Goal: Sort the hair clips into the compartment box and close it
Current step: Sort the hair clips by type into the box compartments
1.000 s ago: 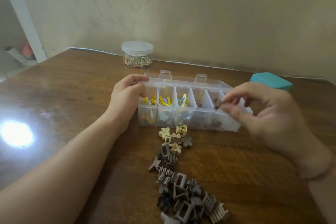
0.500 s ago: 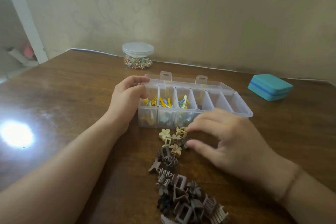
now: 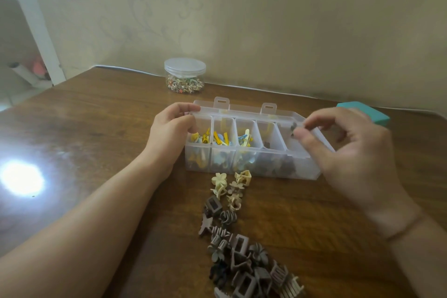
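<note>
Domestic interior. You are seated at a polished wooden tabletop point(image 3: 84, 128) set against a wall point(image 3: 266, 19) papered in a faint floral scroll pattern. A white door frame point(image 3: 36, 26) opens at left onto another room. A clear lidded jar point(image 3: 185, 75) of small trinkets stands near the wall.

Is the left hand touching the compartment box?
Touching. The head view shows the left hand gripping the compartment box at its left end, fingers on the rim.
</note>
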The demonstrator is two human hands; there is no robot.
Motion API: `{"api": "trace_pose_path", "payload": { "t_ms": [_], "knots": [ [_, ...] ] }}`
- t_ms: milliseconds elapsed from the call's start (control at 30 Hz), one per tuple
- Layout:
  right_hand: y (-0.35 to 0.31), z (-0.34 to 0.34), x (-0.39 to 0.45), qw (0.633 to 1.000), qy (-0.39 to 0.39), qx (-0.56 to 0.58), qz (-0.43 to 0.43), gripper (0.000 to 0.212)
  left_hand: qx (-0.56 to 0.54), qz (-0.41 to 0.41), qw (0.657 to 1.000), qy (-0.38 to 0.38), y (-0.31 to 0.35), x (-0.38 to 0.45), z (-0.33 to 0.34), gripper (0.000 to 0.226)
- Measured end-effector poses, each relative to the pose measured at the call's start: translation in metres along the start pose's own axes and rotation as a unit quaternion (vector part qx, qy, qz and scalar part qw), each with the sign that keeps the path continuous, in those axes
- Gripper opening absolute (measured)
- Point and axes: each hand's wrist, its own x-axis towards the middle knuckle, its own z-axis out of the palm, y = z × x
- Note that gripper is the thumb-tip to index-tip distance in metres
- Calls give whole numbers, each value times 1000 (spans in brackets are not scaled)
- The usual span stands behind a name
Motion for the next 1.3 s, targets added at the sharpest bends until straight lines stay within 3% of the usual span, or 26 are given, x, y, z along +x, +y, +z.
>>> {"api": "trace_pose_path", "payload": {
  "t_ms": [133, 300, 367, 433, 533, 733, 867, 933, 967, 1067, 1133, 1233, 1300],
  "knots": [
    [20, 10, 4, 993, -81, -51, 73, 16, -1, 2, 1000, 2, 0, 1, 0, 49],
    [1, 3, 1, 1000, 4, 5, -17, 4, -6, 7, 1000, 5, -1, 1, 1, 48],
    [-12, 5, -4, 990, -106, 62, -75, 12, -5, 10, 1000, 5, -2, 2, 1, 49],
    [-20, 16, -12, 955, -254, 73, -134, 25, -3, 11, 1000, 5, -2, 2, 0, 49],
    [-22, 35, -22, 919, -322, 0, -226, 31, -4, 11, 1000, 3, -2, 2, 1, 49],
    [-16, 35, -18, 928, -275, -17, -250, 20, -7, 9, 1000, 2, -2, 2, 1, 51],
    [-3, 9, -2, 985, -101, 25, -134, 17, -3, 6, 1000, 0, -1, 2, 1, 52],
    [8, 4, 6, 998, -1, 3, -59, 11, -3, 6, 1000, -4, -1, 2, 1, 52],
    [15, 5, 9, 1000, 14, -19, -19, 11, -4, 7, 1000, -4, -1, 2, 0, 52],
    [35, 14, 8, 990, -82, -91, 72, 25, -9, 9, 1000, 0, -2, 2, 0, 52],
    [37, 14, 6, 991, -78, -82, 74, 26, -9, 8, 1000, 2, -2, 2, 0, 52],
    [18, 8, 5, 999, 4, -42, -3, 18, -6, 8, 1000, -1, -1, 2, 1, 53],
    [-1, 9, 1, 996, -38, 9, -75, 17, -5, 7, 1000, -2, -1, 2, 1, 53]
  ]
}}
